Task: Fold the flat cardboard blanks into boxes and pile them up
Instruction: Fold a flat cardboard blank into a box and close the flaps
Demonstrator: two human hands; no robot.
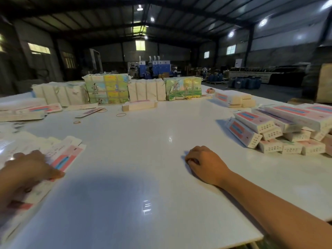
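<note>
A flat blank being taken from the loose stack at the left edge of the tabletop (136, 159).

The top flat blank (66, 157) is pressed under the left hand (29, 169), fingers laid across it, though motion blur hides whether any edge is pinched; the right hand (206, 163) is rested on bare tabletop to the right of the stack, fingers loosely curled, nothing held. The blank is judged light, thin and springy, slippery against its neighbours, easily creased; an outer long edge or corner is best pinched and lifted clear. Its long axis is seen running from the near left away toward the far right. Folded boxes (280, 130) are piled well apart, far right of the stack.
</note>
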